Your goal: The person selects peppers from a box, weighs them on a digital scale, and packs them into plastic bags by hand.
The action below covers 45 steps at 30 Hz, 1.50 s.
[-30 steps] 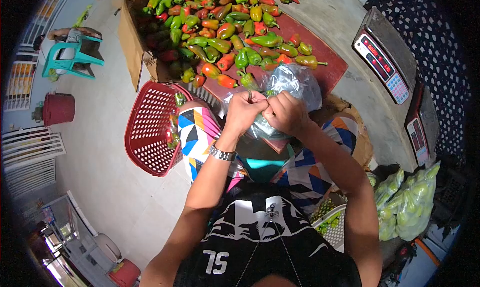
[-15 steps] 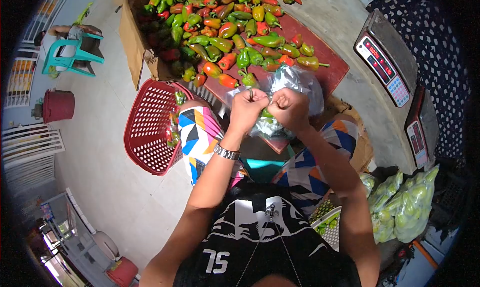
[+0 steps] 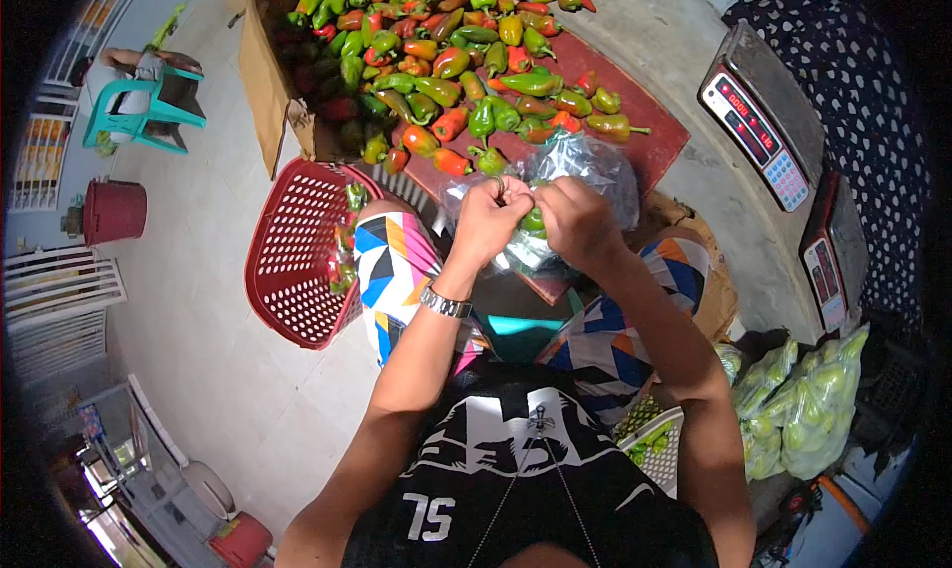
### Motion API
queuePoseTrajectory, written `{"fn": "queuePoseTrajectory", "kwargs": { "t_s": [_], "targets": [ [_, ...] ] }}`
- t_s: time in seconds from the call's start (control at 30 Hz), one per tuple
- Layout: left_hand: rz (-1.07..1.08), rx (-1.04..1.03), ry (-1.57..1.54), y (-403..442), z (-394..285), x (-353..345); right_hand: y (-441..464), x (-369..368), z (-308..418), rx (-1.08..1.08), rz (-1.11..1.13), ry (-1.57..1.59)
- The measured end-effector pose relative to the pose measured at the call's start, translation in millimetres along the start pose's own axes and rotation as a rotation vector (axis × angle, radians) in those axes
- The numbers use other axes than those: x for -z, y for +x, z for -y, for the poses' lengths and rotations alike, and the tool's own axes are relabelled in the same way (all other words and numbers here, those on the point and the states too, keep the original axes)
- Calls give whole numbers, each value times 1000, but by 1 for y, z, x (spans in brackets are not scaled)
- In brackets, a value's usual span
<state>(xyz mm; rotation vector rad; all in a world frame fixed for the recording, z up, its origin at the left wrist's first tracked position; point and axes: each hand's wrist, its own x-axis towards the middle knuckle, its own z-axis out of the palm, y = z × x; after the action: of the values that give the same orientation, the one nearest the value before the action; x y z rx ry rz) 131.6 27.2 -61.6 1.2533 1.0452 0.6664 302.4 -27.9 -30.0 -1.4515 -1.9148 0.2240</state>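
My left hand (image 3: 488, 219), with a watch on its wrist, and my right hand (image 3: 577, 223) are close together over the near edge of the red board. Both are closed, fingertips pinched on a clear plastic bag (image 3: 531, 254). Green pepper shows through the film between and below my hands; how many pieces are inside is hidden. Just beyond my right hand lies a heap of clear plastic bags (image 3: 595, 162). Loose red and green peppers (image 3: 451, 60) cover the far part of the board, some only a little beyond my fingers.
A cardboard box side (image 3: 260, 82) stands left of the peppers. By my left knee is a red basket (image 3: 288, 261) with bagged peppers. Two digital scales (image 3: 762, 132) stand at right. Filled bags of green produce (image 3: 818, 409) and a pale crate (image 3: 674, 449) are at lower right.
My right hand has turned slightly and its fingers have shifted at the bag, baring more green pepper between the hands. My left hand has hardly moved.
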Motion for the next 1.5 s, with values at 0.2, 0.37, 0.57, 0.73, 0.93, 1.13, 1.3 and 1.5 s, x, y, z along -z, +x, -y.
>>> {"fn": "queuePoseTrajectory", "kwargs": {
  "t_s": [0.2, 0.37, 0.57, 0.73, 0.93, 1.13, 1.3, 1.5],
  "targets": [
    [-79, -47, -87, 3, 4, -5, -4, -7, -2, -508, 70, 589],
    [-17, -63, -22, 2, 2, 2, -9, -20, -11, -603, 29, 948],
    [97, -259, -28, -7, -14, 5, -2, -16, -13, -314, -59, 584],
    [75, -604, 128, -5, -31, 7, 39, 46, 22, -321, 78, 526],
    [79, -448, 122, -22, -62, 5, 63, 59, 40, -386, 21, 934],
    [362, -213, -269, -33, -75, 29, 68, 44, 44, -412, -59, 1009],
    [509, -13, -744, -41, -59, 34, 71, 19, 48, -500, -86, 1260],
    [479, 98, -864, -47, -41, 38, 64, 0, 43, -631, -97, 1337]
  ]
}}
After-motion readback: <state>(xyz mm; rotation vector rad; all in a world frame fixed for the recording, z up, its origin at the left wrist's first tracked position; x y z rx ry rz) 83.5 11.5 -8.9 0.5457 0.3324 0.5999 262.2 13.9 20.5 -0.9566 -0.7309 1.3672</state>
